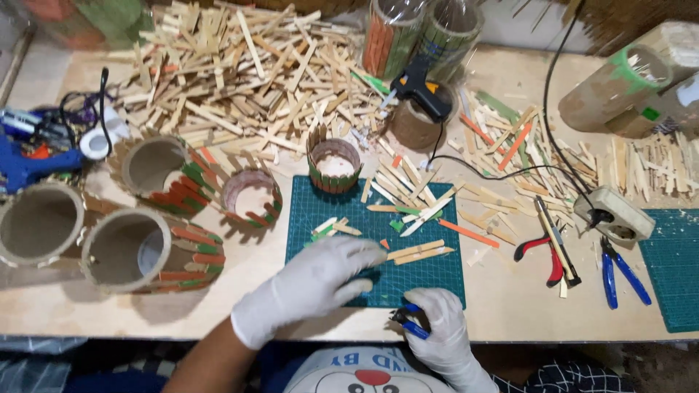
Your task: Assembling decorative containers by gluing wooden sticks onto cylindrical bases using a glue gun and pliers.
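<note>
While over the green cutting mat (437, 280), gloved hands: left (313, 284) spread flat, right (437, 327) pinching blue-handled cutters (408, 325).

Bright even overhead light, soft short shadows, slight blur, edges bowed

A single view comes from a camera worn on the person's head; it looks steeply down onto a wooden counter (510, 306), almost straight from above; the person's own chest sits at the bottom edge, so the lens faces forward and away from the body; the green cutting mat (437, 280) lies near the centre and close to the lens; the far edge of the counter, with a heap of wooden sticks (240, 73), runs along the top; no second view shares the scene.
</note>
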